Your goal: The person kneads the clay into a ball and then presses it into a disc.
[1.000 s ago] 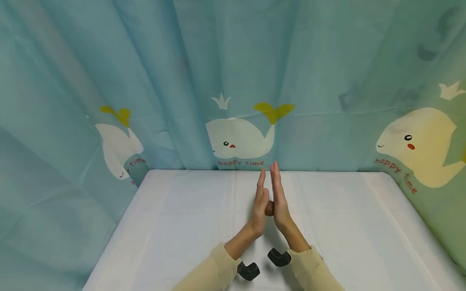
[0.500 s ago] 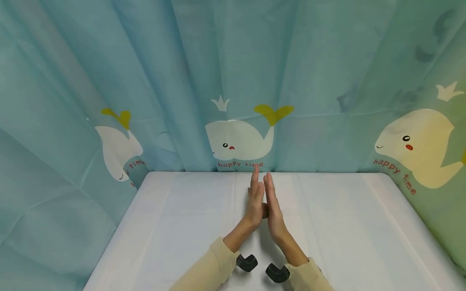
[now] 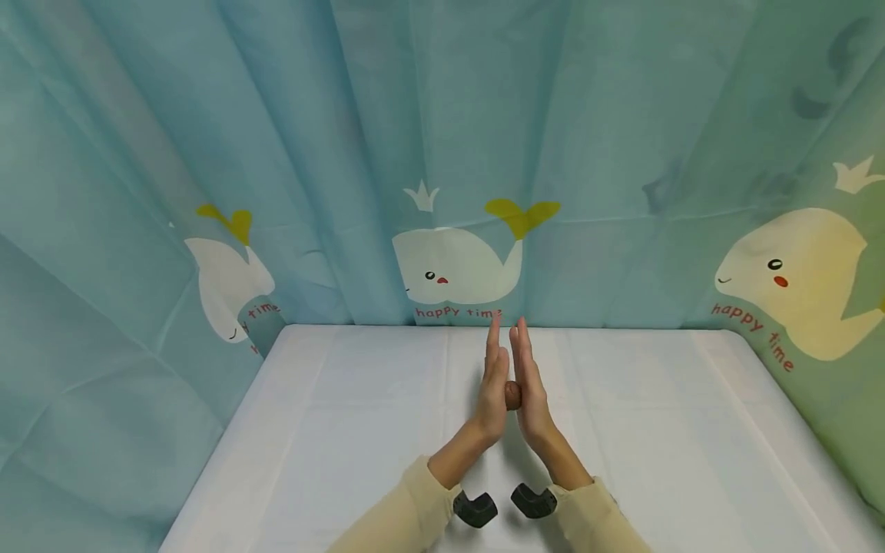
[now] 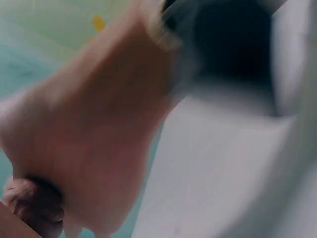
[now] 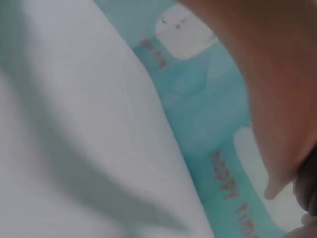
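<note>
In the head view, the walnut (image 3: 513, 395) sat pressed between two straight-fingered hands, the left hand (image 3: 492, 395) to its left and the right hand (image 3: 535, 395) to its right, with the table (image 3: 359, 430) below it and the curtain (image 3: 304, 153) behind it. The left wrist view showed its wrinkled shell touching a hand; the right wrist view caught only part of it.

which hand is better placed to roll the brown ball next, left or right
Neither clearly, I'd judge: the brown ball sits between the left hand and right hand, fingers straight on both, neither curled round it. Rolling it would likely need both together.
</note>
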`<state>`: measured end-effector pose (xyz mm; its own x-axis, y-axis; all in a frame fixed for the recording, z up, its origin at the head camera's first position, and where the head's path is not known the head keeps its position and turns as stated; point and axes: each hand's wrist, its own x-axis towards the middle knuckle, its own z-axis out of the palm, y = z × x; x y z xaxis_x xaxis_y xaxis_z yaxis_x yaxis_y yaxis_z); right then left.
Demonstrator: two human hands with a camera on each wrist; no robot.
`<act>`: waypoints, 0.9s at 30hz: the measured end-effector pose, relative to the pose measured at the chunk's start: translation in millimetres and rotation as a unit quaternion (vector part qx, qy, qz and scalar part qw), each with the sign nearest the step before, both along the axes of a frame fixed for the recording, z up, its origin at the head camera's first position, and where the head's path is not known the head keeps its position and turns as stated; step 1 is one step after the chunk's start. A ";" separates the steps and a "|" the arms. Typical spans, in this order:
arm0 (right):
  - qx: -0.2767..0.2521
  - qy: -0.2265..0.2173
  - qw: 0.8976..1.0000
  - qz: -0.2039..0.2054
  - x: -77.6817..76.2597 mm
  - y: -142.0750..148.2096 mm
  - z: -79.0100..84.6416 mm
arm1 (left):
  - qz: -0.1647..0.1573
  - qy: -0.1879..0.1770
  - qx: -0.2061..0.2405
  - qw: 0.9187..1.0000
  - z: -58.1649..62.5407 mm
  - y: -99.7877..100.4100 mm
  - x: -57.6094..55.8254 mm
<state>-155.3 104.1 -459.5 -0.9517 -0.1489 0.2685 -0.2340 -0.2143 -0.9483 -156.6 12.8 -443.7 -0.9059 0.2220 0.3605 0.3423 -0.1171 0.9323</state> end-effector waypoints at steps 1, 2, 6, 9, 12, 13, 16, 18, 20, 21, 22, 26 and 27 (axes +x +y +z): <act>0.004 0.005 1.000 0.004 2.8 -2.5 -0.8 | 0.012 0.004 -0.003 1.000 0.3 -1.2 -3.4; 0.006 0.013 1.000 0.007 5.5 -5.1 -0.6 | 0.023 0.010 -0.010 1.000 0.1 -2.5 -7.0; 0.024 0.053 0.998 0.004 13.0 -11.9 3.5 | 0.059 0.025 -0.050 0.997 -5.7 -6.9 -17.8; 0.036 0.058 0.998 -0.013 12.2 -10.1 8.4 | 0.053 0.032 -0.063 0.996 -11.6 -6.8 -17.5; 0.039 0.044 0.998 -0.032 6.1 -3.9 11.4 | 0.022 0.026 -0.052 0.998 -15.6 -4.2 -9.3; 0.037 0.040 0.998 -0.037 3.2 -1.6 12.2 | 0.009 0.022 -0.042 0.999 -16.3 -3.2 -6.0; 0.035 0.025 0.998 -0.038 -4.7 3.6 11.1 | -0.017 0.008 -0.015 1.000 -15.7 -0.8 2.9; 0.028 0.012 0.999 -0.023 -7.9 4.2 6.8 | -0.020 0.007 -0.001 1.000 -11.8 0.1 6.3; 0.018 -0.001 1.000 -0.003 -7.3 2.8 1.9 | -0.011 0.010 0.005 1.000 -6.8 0.3 6.1; 0.012 -0.005 1.000 0.006 -6.1 1.4 -0.4 | -0.004 0.012 0.006 1.000 -4.3 0.0 4.5; 0.006 -0.007 1.000 0.013 -4.6 -0.5 -2.3 | 0.004 0.012 0.004 1.000 -2.1 -0.7 2.1; 0.001 0.014 1.000 0.025 3.3 -8.9 -4.3 | 0.032 0.017 -0.002 0.999 -2.0 -5.1 -13.4; 0.000 0.018 1.000 0.025 5.2 -10.4 -3.4 | 0.037 0.017 -0.006 0.999 -3.0 -6.3 -16.6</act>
